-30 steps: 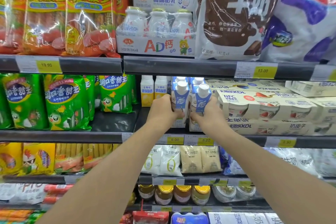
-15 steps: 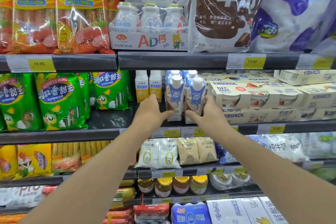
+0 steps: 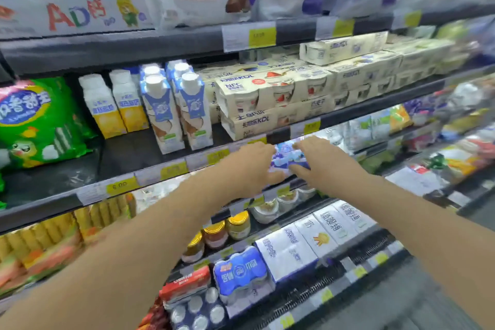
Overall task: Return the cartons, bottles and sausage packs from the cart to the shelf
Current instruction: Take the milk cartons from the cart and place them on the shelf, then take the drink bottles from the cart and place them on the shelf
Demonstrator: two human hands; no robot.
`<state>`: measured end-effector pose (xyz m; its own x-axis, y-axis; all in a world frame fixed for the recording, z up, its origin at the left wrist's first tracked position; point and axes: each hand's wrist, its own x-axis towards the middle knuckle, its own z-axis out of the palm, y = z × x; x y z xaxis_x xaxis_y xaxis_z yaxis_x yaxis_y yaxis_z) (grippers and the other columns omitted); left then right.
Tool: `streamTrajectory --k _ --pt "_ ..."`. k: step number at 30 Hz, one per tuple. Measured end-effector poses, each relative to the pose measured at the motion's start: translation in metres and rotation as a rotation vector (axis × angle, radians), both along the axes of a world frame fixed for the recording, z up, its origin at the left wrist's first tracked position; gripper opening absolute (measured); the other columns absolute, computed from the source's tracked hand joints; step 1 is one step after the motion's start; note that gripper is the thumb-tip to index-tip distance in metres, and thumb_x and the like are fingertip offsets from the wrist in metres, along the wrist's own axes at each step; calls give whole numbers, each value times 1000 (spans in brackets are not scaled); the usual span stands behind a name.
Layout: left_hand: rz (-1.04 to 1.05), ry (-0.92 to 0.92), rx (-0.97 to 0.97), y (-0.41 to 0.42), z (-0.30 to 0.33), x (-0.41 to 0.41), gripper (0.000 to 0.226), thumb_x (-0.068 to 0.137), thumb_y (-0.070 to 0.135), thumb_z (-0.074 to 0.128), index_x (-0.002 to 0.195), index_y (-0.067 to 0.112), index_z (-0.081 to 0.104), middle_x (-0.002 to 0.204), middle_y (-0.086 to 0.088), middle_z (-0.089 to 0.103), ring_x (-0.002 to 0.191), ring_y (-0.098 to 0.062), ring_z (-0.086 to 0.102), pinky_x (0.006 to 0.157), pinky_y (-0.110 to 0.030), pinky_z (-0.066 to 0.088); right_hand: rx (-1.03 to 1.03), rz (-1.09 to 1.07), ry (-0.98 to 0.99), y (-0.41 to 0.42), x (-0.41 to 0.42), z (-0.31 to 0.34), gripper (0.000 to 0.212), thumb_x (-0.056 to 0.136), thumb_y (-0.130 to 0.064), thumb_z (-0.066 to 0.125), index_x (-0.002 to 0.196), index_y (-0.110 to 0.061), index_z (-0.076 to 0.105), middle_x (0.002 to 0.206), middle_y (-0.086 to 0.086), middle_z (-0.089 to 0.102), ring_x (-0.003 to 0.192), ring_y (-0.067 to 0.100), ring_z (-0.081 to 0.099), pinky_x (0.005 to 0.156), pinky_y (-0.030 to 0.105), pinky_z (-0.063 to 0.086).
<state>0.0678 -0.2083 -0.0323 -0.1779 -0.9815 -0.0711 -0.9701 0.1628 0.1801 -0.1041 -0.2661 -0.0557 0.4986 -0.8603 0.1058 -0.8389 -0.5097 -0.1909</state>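
Two blue-and-white cartons with white caps (image 3: 163,115) (image 3: 194,112) stand upright side by side at the front of the middle shelf (image 3: 120,185), with more of the same behind them. My left hand (image 3: 251,166) and my right hand (image 3: 321,163) hover below and to the right of the cartons, in front of the shelf edge. Both are apart from the cartons, fingers spread, holding nothing. Green sausage packs (image 3: 40,123) lie on the same shelf at the far left. The cart is out of view.
Two yellow-and-white bottles (image 3: 115,104) stand left of the cartons and stacked yoghurt multipacks (image 3: 267,94) lie to their right. Lower shelves hold jars (image 3: 214,233), white cartons (image 3: 302,244) and a blue bottle pack (image 3: 241,273). The picture is motion-blurred.
Both hands have let go of the two cartons, which now stand on the shelf, and have drawn back down and to the right. The view has swung right and downward.
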Motion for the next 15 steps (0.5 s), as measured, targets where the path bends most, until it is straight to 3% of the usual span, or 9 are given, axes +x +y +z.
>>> streamTrajectory --k 6,10,15 --pt "-152 -150 -10 -58 -25 -103 58 97 46 49 137 5 46 135 -18 50 124 -34 49 100 -43 43 27 -199 116 -3 -136 -18 62 94 -52 53 141 -13 42 141 7 47 129 28 45 102 41 44" --pt "-249 -174 12 -91 -31 -202 53 98 44 49 137 7 45 133 -19 51 121 -35 51 94 -41 43 62 -381 148 0 -247 -29 68 95 -55 49 146 -12 36 146 11 41 132 30 42 103 41 42" --pt "-402 -214 20 -115 -44 -344 52 97 51 49 121 4 50 127 -18 54 116 -34 53 88 -39 39 98 -574 130 17 -391 -47 57 91 -57 52 130 -14 49 129 6 51 120 30 50 94 43 47"
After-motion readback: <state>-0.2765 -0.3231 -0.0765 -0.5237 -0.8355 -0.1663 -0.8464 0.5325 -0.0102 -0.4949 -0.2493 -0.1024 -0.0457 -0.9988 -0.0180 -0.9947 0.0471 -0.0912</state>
